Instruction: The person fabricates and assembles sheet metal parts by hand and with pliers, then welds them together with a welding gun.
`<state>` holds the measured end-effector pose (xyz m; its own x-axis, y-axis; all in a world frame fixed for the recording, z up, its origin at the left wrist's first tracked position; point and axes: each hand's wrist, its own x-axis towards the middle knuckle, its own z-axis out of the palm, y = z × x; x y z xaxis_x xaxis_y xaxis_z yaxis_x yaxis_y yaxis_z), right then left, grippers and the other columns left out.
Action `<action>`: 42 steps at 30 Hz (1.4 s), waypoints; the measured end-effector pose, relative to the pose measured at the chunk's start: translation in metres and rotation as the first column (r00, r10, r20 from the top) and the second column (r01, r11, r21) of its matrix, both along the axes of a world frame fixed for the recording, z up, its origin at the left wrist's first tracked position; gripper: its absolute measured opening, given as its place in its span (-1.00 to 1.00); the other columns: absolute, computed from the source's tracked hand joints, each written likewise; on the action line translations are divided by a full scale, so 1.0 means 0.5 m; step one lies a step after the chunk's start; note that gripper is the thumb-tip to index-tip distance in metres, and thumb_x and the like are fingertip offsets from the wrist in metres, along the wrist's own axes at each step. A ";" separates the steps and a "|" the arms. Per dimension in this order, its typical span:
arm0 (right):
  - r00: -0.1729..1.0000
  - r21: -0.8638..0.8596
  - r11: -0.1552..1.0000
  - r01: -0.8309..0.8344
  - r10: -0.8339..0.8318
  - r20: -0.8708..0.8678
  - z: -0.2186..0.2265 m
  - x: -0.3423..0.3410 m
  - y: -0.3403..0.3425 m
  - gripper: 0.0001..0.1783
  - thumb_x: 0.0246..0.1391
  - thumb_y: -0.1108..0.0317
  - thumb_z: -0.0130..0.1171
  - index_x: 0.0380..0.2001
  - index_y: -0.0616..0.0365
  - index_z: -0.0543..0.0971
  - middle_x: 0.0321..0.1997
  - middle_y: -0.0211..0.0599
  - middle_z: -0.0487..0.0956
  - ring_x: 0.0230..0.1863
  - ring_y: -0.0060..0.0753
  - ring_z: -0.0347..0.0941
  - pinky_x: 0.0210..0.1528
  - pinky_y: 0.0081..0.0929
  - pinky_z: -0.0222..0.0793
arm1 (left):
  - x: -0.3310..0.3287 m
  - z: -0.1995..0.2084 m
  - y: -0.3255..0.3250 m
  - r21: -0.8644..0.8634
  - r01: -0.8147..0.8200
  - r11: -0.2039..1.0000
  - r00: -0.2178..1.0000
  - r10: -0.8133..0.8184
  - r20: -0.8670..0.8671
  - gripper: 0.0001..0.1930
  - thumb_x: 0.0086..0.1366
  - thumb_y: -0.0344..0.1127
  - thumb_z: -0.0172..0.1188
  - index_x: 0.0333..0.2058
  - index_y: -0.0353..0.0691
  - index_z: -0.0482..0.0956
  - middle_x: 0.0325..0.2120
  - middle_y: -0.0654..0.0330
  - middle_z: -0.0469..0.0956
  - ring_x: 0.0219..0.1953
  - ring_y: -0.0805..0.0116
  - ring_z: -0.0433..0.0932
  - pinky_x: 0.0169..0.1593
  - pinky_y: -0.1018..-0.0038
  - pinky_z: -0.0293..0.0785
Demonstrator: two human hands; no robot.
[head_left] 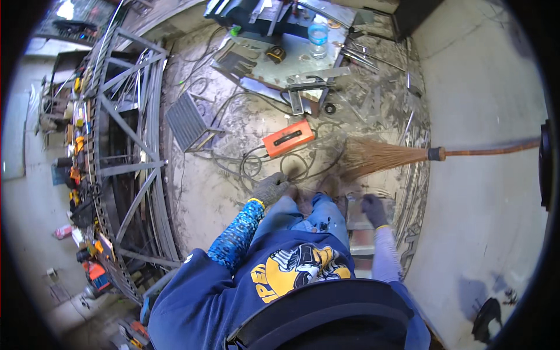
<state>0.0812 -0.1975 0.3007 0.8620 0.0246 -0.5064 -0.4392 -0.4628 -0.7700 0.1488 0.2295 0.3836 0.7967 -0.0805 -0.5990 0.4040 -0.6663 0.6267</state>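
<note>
My left hand (270,188), in a grey work glove with a yellow cuff, is in front of my left knee with its fingers curled; what they hold, if anything, is hidden. Off my right knee, my right hand (373,211) is closed in a dark glove, a little blurred, and I make out nothing in it. Beyond the left hand sits an orange box-shaped machine (289,139) with a black handle, cables looped around it. A straw broom (391,157) has its bristles close to my shoes and its stick reaching right.
A metal rack frame (131,128) runs along the left side. Ahead, a low worktable (286,67) carries a water bottle (318,39), a tape measure (275,54) and gloves (236,63). A ribbed metal panel (186,122) stands left of the orange machine. Metal strips lie along the right wall (478,87).
</note>
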 end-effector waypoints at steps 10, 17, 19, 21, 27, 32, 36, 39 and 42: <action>0.902 0.045 0.995 0.092 -0.064 -0.428 -0.011 0.026 0.040 -0.65 0.12 0.31 0.16 -0.08 0.32 0.59 -0.34 -0.20 0.62 -0.47 -0.40 0.55 -0.37 -0.43 0.53 | 0.043 0.014 -0.014 -0.054 -0.050 0.997 0.997 0.053 0.055 -0.60 0.27 -0.08 0.19 -0.04 -0.22 0.58 -0.14 -0.04 0.61 -0.05 -0.04 0.58 0.04 0.20 0.48; 0.908 0.019 0.932 0.362 -0.348 -0.232 0.031 0.305 0.136 -0.83 0.13 0.32 0.15 -0.28 0.18 0.59 -0.49 -0.36 0.54 -0.54 -0.54 0.44 -0.47 -0.60 0.39 | -0.028 -0.083 0.157 0.014 -0.034 0.999 0.978 0.037 -0.206 -0.66 0.26 -0.14 0.16 -0.07 -0.18 0.61 -0.13 -0.07 0.60 -0.05 -0.05 0.56 0.06 0.18 0.46; 0.919 0.020 0.937 0.350 -0.339 -0.200 0.015 0.340 0.195 -0.83 0.13 0.32 0.15 -0.29 0.18 0.60 -0.49 -0.36 0.54 -0.54 -0.54 0.44 -0.48 -0.60 0.38 | -0.054 -0.146 0.243 0.032 -0.131 0.991 0.974 0.134 -0.185 -0.65 0.25 -0.15 0.16 -0.07 -0.19 0.60 -0.13 -0.08 0.60 -0.07 -0.07 0.56 0.05 0.17 0.47; 0.944 0.068 0.961 0.267 -0.246 -0.221 0.001 0.406 0.308 -0.85 0.12 0.35 0.14 -0.31 0.19 0.60 -0.51 -0.39 0.52 -0.54 -0.53 0.43 -0.45 -0.57 0.42 | -0.134 -0.244 0.382 0.057 -0.373 0.926 0.874 0.372 -0.313 -0.66 0.24 -0.19 0.18 -0.08 -0.24 0.59 -0.17 -0.07 0.62 -0.10 -0.01 0.59 0.04 0.22 0.49; 0.979 -0.268 0.961 0.067 -0.115 -0.167 -0.099 0.565 0.557 -0.61 0.05 0.15 0.20 -0.20 0.27 0.64 -0.32 -0.09 0.66 -0.37 -0.23 0.59 -0.26 -0.34 0.49 | -0.115 -0.200 0.677 -0.007 -0.628 0.778 0.772 0.622 -0.131 -0.70 0.29 -0.23 0.20 -0.12 -0.33 0.60 -0.36 0.07 0.64 -0.37 0.31 0.59 -0.22 0.38 0.53; 0.940 -0.672 0.676 0.304 -0.327 0.097 -0.080 0.748 0.806 -0.30 -0.03 -0.12 0.26 -0.16 0.42 0.62 -0.13 0.16 0.65 -0.10 -0.05 0.59 -0.01 -0.24 0.44 | -0.291 -0.186 0.797 0.160 -0.810 0.565 0.546 0.825 -0.147 -0.68 0.30 -0.21 0.20 -0.10 -0.33 0.57 -0.42 0.15 0.61 -0.45 0.46 0.54 -0.33 0.46 0.50; 0.748 -0.272 0.721 0.637 -0.664 -0.009 -0.245 0.851 0.733 -0.32 0.00 -0.14 0.26 -0.30 0.45 0.63 -0.22 -0.01 0.66 -0.21 -0.18 0.59 -0.10 -0.23 0.49 | -0.488 -0.261 0.769 0.247 -0.584 0.773 0.706 0.634 -0.315 -0.64 0.23 -0.12 0.25 -0.14 -0.30 0.60 -0.29 -0.07 0.65 -0.27 0.09 0.64 -0.12 0.27 0.54; 0.613 0.103 0.606 0.789 -0.759 -0.219 -0.291 0.894 0.683 -0.59 0.13 0.06 0.15 -0.35 0.27 0.63 -0.37 -0.10 0.62 -0.36 -0.27 0.54 -0.24 -0.29 0.50 | -0.502 -0.264 0.692 0.173 -0.559 0.811 0.658 0.561 -0.502 -0.58 0.21 -0.05 0.24 -0.12 -0.30 0.61 -0.22 -0.14 0.63 -0.11 -0.07 0.61 0.01 0.21 0.50; 0.719 0.018 0.724 0.690 -0.682 -0.137 -0.259 0.878 0.579 -0.81 0.12 0.28 0.10 -0.42 0.16 0.60 -0.47 -0.15 0.57 -0.44 -0.25 0.50 -0.30 -0.34 0.45 | -0.359 -0.208 0.650 0.122 -0.449 0.885 0.743 0.446 -0.500 -0.55 0.23 -0.05 0.20 -0.07 -0.31 0.59 -0.16 -0.17 0.62 -0.07 -0.06 0.61 0.04 0.22 0.49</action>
<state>0.5201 0.0918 0.1711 0.5925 -0.5152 -0.6193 -0.7017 0.0475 -0.7109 -0.0306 0.5544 0.2798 0.3298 0.2036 -0.9218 0.9106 -0.3262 0.2537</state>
